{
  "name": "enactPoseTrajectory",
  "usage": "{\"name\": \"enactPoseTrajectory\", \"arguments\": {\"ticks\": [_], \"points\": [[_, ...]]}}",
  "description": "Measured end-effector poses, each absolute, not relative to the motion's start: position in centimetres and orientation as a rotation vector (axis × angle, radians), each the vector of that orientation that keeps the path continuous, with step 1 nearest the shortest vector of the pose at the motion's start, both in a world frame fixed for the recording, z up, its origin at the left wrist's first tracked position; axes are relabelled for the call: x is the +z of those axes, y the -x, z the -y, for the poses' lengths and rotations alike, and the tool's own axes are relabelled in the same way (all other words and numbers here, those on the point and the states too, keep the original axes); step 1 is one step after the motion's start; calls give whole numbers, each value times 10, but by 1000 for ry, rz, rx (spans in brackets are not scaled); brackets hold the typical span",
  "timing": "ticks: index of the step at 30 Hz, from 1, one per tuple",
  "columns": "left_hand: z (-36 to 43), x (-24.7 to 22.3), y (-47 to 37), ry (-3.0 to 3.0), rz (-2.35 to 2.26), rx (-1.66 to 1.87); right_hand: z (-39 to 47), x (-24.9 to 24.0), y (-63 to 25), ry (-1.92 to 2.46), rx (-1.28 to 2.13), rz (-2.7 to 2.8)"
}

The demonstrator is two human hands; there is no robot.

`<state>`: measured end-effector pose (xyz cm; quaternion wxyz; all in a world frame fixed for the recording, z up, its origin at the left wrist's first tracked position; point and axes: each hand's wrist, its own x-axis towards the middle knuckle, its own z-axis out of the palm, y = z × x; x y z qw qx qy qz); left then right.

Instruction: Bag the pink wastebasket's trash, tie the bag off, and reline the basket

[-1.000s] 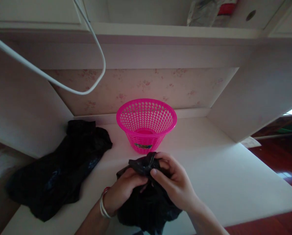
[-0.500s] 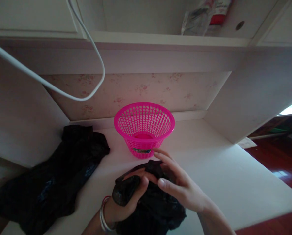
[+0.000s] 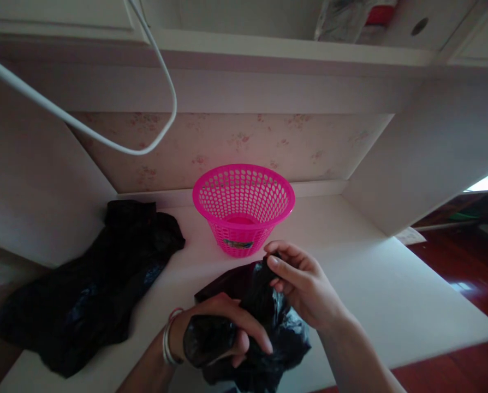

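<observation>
A crumpled black plastic bag [image 3: 287, 333] is between my two hands, low in front of me. My left hand [image 3: 231, 322], with bangles at the wrist, is wrapped round a bunched part of it; a rounded black lump bulges above the thumb. Between thumb and fingers, my right hand [image 3: 295, 273] pinches the bag's upper edge. Just beyond the hands a pink perforated plastic basket [image 3: 244, 224] stands upright on the white desktop, a small label on its front. Nothing shows inside the basket through its open top.
Another black plastic bag [image 3: 92, 289] lies spread along the desktop's left side. A white cable [image 3: 125, 148] hangs in a loop at upper left. Above is a white shelf [image 3: 293, 52] holding packaged items. Side panels flank the white desktop [image 3: 375, 295]; reddish flooring shows at right.
My right hand has closed from spread fingers into a pinch on the bag's edge and pulled it up. My left hand has turned, its fingers now across the bag. The view has tilted slightly down.
</observation>
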<state>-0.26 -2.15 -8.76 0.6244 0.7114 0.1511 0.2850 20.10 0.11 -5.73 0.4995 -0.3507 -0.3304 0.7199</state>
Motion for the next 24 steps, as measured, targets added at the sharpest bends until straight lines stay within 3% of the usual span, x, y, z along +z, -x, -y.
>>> {"name": "enactPoseTrajectory", "arguments": {"ticks": [6, 11, 17, 24], "points": [[31, -115, -19, -1095, -228, 800, 3, -59, -198, 787, 1599, 884], [35, -127, -22, -822, -681, 1140, 16, -51, -200, 828, 1329, 1185], [22, -107, -12, -1283, -986, 1237, 40, -35, -191, 747, 895, 1818], [15, -97, 3, -1940, -950, 1176, 34, -82, -185, 1096, 685, 1905]]}}
